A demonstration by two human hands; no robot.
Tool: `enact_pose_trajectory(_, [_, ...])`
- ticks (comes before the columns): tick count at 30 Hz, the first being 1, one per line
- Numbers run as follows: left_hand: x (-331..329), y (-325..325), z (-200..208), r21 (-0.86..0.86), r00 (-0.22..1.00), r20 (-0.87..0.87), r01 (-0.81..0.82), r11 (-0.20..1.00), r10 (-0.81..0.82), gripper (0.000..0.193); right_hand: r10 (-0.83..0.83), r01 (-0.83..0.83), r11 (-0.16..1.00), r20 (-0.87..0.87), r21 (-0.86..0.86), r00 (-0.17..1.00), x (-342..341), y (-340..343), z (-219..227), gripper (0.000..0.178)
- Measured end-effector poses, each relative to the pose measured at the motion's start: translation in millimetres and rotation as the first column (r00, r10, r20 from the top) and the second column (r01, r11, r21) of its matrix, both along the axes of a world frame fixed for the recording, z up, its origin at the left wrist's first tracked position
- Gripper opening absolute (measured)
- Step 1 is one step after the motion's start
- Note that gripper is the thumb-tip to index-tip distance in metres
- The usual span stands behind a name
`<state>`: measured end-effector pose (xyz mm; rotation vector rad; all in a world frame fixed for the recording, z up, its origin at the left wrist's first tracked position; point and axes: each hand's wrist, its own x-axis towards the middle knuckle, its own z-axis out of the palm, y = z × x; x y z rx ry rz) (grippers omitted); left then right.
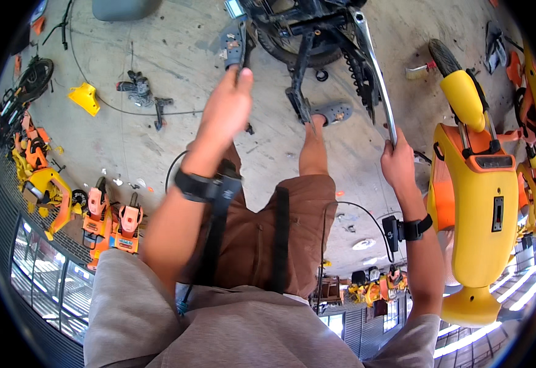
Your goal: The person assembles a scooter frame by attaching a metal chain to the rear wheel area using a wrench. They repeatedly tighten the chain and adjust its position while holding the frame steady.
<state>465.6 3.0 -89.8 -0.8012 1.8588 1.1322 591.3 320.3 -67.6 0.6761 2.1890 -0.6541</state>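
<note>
My right hand [398, 161] is closed around the lower end of a long chrome wrench [377, 73]. The wrench's upper end lies against the black vehicle frame [305, 52], beside a black ribbed part [360, 83]. To the left, my left hand [228, 101] is closed, thumb upward, on a slim dark bar-like tool [244, 46]. That tool points toward the frame, and its far end is hard to make out. A black-tyred wheel [274, 49] sits within the frame. My feet, in grey clogs [335, 113], stand at either side of the black stand-like legs.
A yellow scooter body [482, 214] stands close by my right arm. On the floor at left lie a yellow panel [84, 99], a dark tool [160, 112] and a long cable [127, 112]. A brush [420, 70] lies right of the wrench. Orange scooters [111, 224] line the left wall.
</note>
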Motion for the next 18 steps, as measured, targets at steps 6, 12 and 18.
enact_pose_trajectory(6, [68.9,41.3,-51.7,-0.073,0.960,-0.273,0.044,0.996,-0.062,0.036,-0.002,0.002,1.000,-0.003,-0.002,1.000,-3.5,-6.0,0.8,0.038])
enact_pose_trajectory(12, [67.0,80.2,-56.4,-0.083,0.950,-0.313,-0.014,0.996,-0.013,0.031,-0.015,0.015,1.000,0.008,0.004,1.000,-2.4,-5.2,0.3,0.039])
enact_pose_trajectory(18, [57.7,93.2,-58.2,-0.138,0.977,-0.214,-0.015,0.990,-0.015,0.034,-0.009,0.009,1.000,0.013,-0.002,1.000,-1.8,-4.5,-0.2,0.040])
